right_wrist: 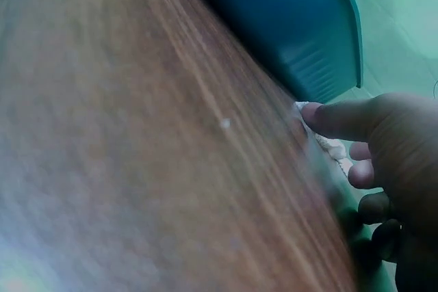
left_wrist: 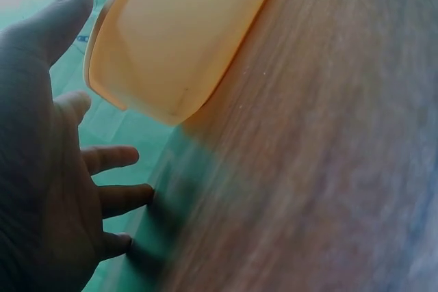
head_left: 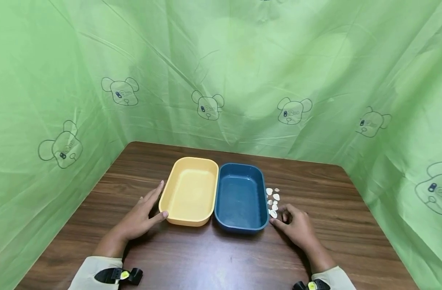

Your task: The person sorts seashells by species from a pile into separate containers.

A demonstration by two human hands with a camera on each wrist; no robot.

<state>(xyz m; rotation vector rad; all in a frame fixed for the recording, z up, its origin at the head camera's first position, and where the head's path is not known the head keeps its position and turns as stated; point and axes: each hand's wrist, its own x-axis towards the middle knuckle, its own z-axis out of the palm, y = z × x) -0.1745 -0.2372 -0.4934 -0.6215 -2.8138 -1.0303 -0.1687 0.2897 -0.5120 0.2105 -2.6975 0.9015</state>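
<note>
Your left hand (head_left: 143,217) lies spread at the left side of a yellow rectangular tray (head_left: 193,191) with rounded corners; its fingers are straight and parted, and the thumb tip is at the tray's near left corner. You cannot tell for sure whether it touches the rim. Close on the right of that tray sits a dark blue rectangular tray (head_left: 240,197) of the same form. Just off the blue tray's right side, small flat whitish pieces (head_left: 276,197) with rounded outlines lie in a loose cluster, running from near to far.

Your right hand (head_left: 297,227) is at the near end of that cluster, its thumb stretched toward the blue tray's near right corner and its fingers loosely bent, with a gap between thumb and forefinger. Whether the thumb tip touches the nearest piece, you cannot tell. Your two hands are well apart, the trays between them.

All this rests on a dark brown wood-grain table (head_left: 192,257), with a light green curtain (head_left: 242,52) behind, printed with outlined animal heads.
</note>
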